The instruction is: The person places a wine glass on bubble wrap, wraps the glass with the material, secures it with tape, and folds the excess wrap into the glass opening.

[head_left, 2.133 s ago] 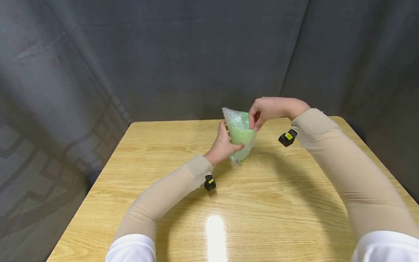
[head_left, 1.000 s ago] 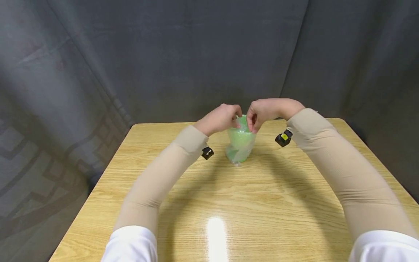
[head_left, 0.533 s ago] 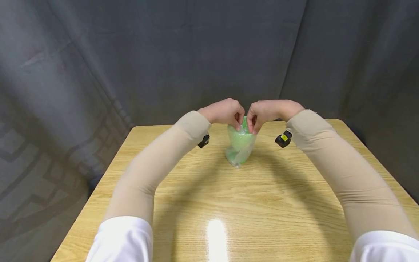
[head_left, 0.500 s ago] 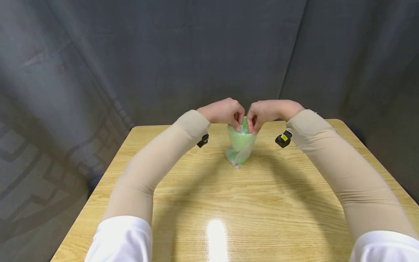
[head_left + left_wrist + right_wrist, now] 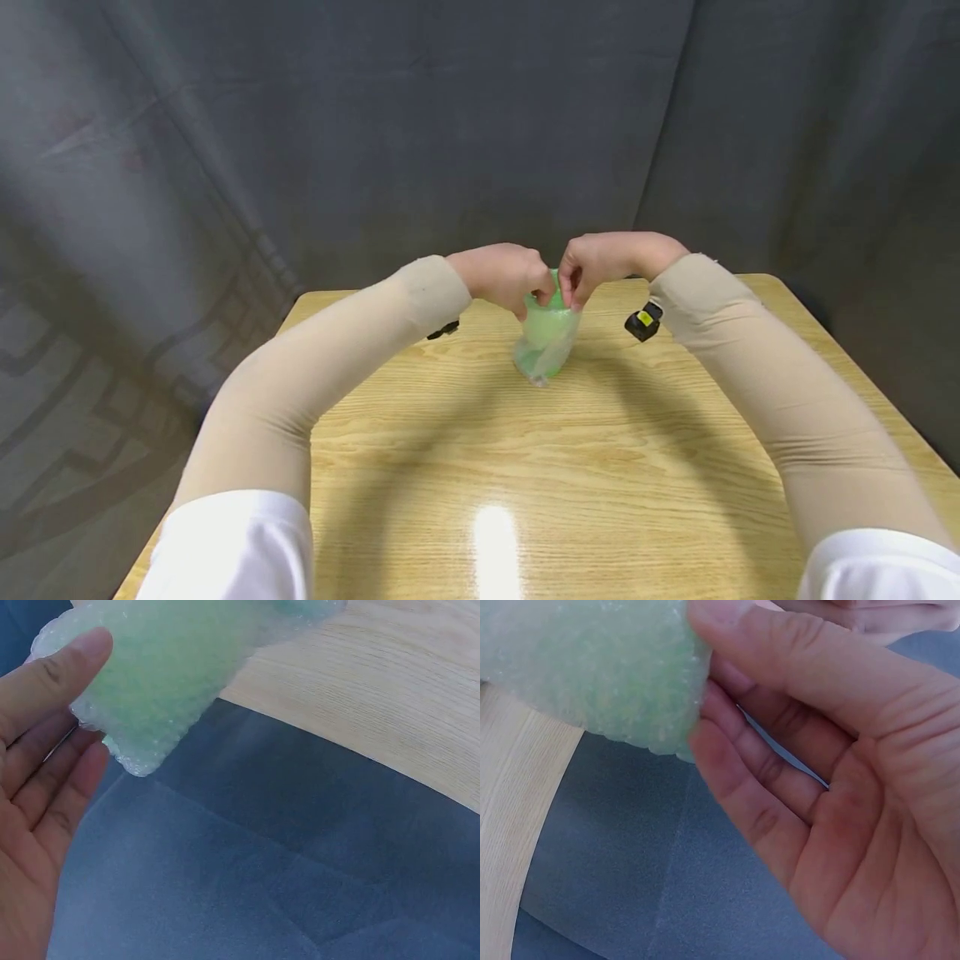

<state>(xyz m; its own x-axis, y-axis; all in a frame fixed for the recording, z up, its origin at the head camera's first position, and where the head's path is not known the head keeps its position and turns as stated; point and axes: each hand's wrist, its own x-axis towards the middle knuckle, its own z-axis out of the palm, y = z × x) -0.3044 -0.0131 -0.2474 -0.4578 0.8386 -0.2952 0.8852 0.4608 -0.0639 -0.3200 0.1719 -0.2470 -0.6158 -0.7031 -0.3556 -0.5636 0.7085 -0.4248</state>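
Observation:
A translucent bubble-wrap pouch (image 5: 547, 337) with something green showing through stands tilted over the far middle of the wooden table (image 5: 600, 500). My left hand (image 5: 501, 273) pinches its upper left edge; in the left wrist view the thumb lies on the near face of the bubble wrap (image 5: 165, 667), fingers behind it. At the upper right edge, my right hand (image 5: 609, 257) pinches the pouch between thumb and fingertips, seen close in the right wrist view on the bubble wrap (image 5: 600, 667). The pouch's contents are hidden by the bubbles.
Dark grey curtains (image 5: 420, 125) hang close behind the table's far edge and along both sides. A small black camera (image 5: 642, 321) hangs below the right wrist. Light glares on the near tabletop.
My left hand moved from the pouch's left side up to its top edge, beside the right hand. Lately its elbow swung outward to the left. The right hand kept its pinch with little movement.

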